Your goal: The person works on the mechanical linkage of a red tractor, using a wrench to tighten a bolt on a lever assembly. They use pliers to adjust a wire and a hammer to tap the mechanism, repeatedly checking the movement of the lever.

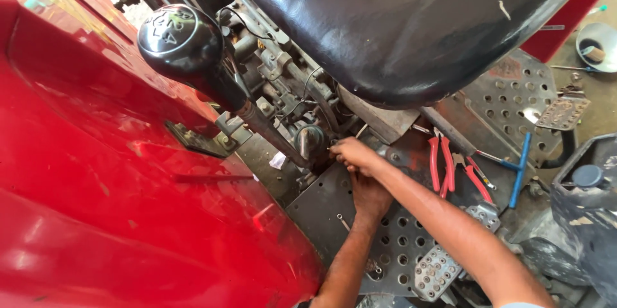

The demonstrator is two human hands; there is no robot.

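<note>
Right hand closed on a small metal part, unidentifiable, just right of the gear lever's base. Left hand directly below, touching; grip hidden. Red-handled pliers lying right, untouched.

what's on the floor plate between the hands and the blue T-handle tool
In the head view, two pairs of red-handled pliers lie on the plate between the hands and the blue T-handle tool.

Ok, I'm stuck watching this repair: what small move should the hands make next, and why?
Probably keep the right hand working the small part at the linkage below the gear lever, steadied by the left hand. Both already meet there; the red pliers lie unused.
</note>
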